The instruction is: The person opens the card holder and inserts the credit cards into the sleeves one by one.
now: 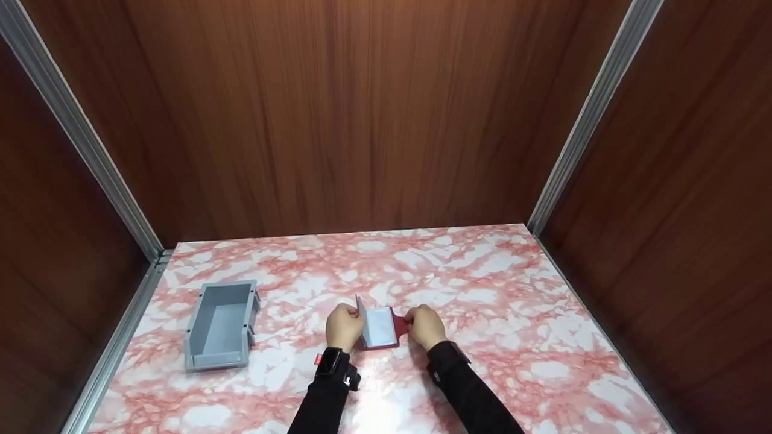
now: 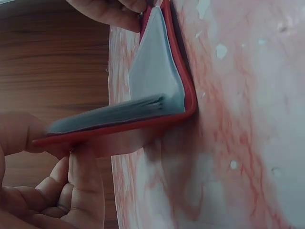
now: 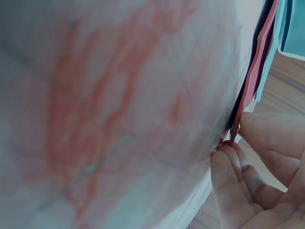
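A red card holder (image 1: 381, 328) with clear plastic sleeves lies spread apart on the table between the two hands. My left hand (image 1: 345, 327) pinches its left cover (image 2: 109, 129) between thumb and fingers, with a stack of sleeves (image 2: 102, 114) lying along that raised cover. The other half stays low by the tabletop, a whitish sleeve (image 2: 155, 62) showing on it. On the right side, my right hand (image 1: 426, 327) pinches the narrow closing tab (image 3: 243, 107) at its end, where a small metal snap (image 3: 236, 130) shows by the fingertips.
A grey plastic bin (image 1: 222, 325) stands on the left of the pink-and-white marbled table (image 1: 494, 374). Brown wood-grain panels (image 1: 374, 120) enclose the table at the back and both sides, with metal posts (image 1: 579, 126) at the corners.
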Demonstrator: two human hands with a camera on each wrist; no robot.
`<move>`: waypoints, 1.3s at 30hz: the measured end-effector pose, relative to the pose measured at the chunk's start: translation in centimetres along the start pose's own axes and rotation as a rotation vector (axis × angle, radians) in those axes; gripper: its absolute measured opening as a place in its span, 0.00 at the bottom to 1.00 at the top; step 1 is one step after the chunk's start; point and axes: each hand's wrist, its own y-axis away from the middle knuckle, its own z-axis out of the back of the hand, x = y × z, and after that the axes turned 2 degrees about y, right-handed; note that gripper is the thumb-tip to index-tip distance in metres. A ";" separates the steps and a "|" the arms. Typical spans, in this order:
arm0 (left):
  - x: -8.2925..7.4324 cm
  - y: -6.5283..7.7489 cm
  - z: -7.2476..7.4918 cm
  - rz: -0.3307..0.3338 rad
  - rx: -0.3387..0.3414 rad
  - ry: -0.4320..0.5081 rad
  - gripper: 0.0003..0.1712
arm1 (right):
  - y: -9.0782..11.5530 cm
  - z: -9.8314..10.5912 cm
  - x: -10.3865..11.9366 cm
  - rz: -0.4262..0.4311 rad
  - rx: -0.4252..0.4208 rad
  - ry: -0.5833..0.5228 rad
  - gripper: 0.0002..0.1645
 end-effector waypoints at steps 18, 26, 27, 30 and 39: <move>0.7 1.7 -3.1 -0.165 0.078 -0.043 0.16 | -0.1 0.0 0.0 0.005 0.009 0.005 0.08; 1.3 2.1 -3.7 -0.235 0.083 -0.166 0.13 | -0.1 0.0 -0.1 -0.028 0.031 0.000 0.08; 1.3 2.2 -3.7 -0.246 0.075 -0.177 0.13 | -0.1 0.0 -0.2 -0.030 0.032 0.000 0.08; 1.5 2.2 -3.6 -0.274 0.061 -0.207 0.13 | -0.2 0.0 -0.2 -0.035 0.035 0.000 0.08; 2.2 2.3 -3.7 -0.294 0.077 -0.276 0.10 | -0.1 -0.1 -0.2 -0.045 0.033 -0.013 0.07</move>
